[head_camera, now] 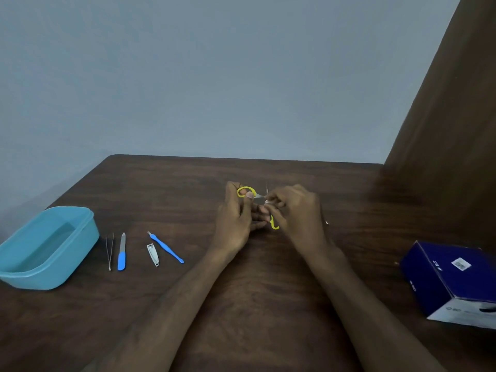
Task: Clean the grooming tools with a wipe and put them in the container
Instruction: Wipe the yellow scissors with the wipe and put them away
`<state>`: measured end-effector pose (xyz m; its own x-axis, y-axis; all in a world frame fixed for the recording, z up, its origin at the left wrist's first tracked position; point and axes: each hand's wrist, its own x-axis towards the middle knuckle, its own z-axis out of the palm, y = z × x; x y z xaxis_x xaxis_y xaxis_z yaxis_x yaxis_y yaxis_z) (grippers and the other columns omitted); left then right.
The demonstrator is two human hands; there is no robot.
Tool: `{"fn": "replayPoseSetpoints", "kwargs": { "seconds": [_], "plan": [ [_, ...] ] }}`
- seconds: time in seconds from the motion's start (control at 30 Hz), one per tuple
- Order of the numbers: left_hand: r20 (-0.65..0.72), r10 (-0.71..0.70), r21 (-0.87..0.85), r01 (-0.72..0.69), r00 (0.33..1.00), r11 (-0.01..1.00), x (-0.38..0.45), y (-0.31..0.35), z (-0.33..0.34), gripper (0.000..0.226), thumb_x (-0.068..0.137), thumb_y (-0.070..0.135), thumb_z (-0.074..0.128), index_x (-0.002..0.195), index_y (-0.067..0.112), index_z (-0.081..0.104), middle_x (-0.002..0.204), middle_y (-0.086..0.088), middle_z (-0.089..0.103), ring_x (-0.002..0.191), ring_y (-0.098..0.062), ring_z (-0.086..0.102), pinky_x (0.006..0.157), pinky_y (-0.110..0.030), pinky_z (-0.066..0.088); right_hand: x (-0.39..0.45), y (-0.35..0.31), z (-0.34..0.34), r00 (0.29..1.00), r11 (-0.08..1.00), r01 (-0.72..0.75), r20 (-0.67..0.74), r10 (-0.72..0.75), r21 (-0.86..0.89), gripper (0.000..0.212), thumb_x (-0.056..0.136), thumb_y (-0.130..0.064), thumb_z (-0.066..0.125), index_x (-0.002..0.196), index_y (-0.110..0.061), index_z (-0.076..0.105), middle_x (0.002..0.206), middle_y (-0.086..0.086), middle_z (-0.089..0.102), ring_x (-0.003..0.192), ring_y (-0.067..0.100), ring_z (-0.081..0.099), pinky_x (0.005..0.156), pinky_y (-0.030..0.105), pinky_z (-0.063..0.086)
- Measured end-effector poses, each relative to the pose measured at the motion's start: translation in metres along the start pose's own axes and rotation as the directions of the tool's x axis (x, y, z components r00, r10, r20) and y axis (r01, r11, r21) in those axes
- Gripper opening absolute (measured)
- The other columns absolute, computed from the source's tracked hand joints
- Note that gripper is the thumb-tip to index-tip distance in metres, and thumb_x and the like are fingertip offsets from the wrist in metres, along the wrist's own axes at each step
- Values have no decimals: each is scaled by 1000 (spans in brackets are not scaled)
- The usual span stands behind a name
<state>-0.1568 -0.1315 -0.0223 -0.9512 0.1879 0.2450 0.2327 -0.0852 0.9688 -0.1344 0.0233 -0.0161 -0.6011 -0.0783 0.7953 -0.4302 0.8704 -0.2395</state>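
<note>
We hold the small yellow-handled scissors [251, 194] above the middle of the table [188, 178]. Our left hand [236, 224] has its thumb pinched against one yellow loop, fingers curled close around the handle. Our right hand [295, 210] closes its fingertips on a scrap of white wipe [268, 201] pressed against the metal near the pivot; the blades seem to be spread, one thin tip pointing up, the other loop showing below the fingers.

The scissors look light, stiff and pointed, and the steel will likely be slick once damp, so we judge the plastic loops the safe place to grip, wiping from pivot toward tip rather than across the edge.

Four tools lie waiting to the left: tweezers [109, 251], a blue-handled nail file [122, 253], a nail clipper [153, 255] and a blue cuticle pusher [166, 247]. The blue container [16, 275] sits open just beyond them, with nothing visible inside. A dark blue box [451, 280] stands well apart on the right.
</note>
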Motion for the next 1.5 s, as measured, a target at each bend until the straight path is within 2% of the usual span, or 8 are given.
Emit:
{"fn": "replayPoseSetpoints", "kwargs": {
  "seconds": [0.17,0.33,0.47,0.7,0.83,1.0,1.23,1.5],
  "plan": [
    [-84,1,-9,-2,997,1000,4,-2,-1,14,115,22,44,114,8,40,85,-16,76,76,-29,80,65,-36,67,-4,4,-2,986,999,40,161,-40,3,16,80,-6,85,87,-16,75,80,-3,73,74,22,63,67,35,54],
    [-34,9,24,-8,999,1000,2,-4,1,13,115,23,44,110,11,40,86,-18,78,75,-34,80,65,-39,67,-3,-3,-3,996,998,-60,-66,60,3,14,88,-2,78,89,-12,68,82,-2,69,77,23,61,66,41,51],
    [26,112,203,-115,993,972,0,-7,-2,10,114,26,47,113,17,43,94,-5,75,75,-25,80,62,-48,67,-4,-16,7,990,991,-123,-66,126,44,11,92,-11,75,91,-16,65,84,-4,68,83,21,61,65,45,55],
    [20,105,169,-107,994,980,-1,-5,-1,13,114,25,47,113,13,42,95,-14,77,76,-25,81,62,-43,67,-2,-20,0,974,984,-139,-161,157,114,15,90,-12,79,91,-16,65,90,-20,64,86,18,62,69,37,59],
    [12,175,279,-172,984,945,0,-4,-4,11,114,18,48,114,7,45,93,0,74,73,-1,74,57,-15,56,-3,-27,5,982,978,-151,-93,165,145,15,88,-14,77,92,-19,63,87,-14,67,80,15,61,68,40,56],
    [10,78,71,-79,997,994,-2,-1,0,16,115,21,46,115,6,41,88,-15,79,72,-26,80,60,-31,65,-3,-21,-6,977,991,-128,-168,134,44,17,85,-9,79,88,-16,64,87,-14,66,79,20,60,71,39,54],
    [-100,14,-154,-30,995,988,4,-1,1,13,116,25,41,109,15,39,87,-15,79,77,-28,80,62,-31,64,-5,-13,-9,947,965,-259,-185,262,42,23,75,-3,75,93,-14,67,81,-9,63,74,15,60,69,31,49],
    [-143,-12,-306,-32,990,951,8,5,-7,14,113,27,52,112,14,49,100,-16,78,82,-31,80,68,-33,65,-6,-14,-4,801,730,-598,244,546,330,18,84,-6,76,87,-22,83,68,2,73,55,10,70,62,28,57]
  ]
}}
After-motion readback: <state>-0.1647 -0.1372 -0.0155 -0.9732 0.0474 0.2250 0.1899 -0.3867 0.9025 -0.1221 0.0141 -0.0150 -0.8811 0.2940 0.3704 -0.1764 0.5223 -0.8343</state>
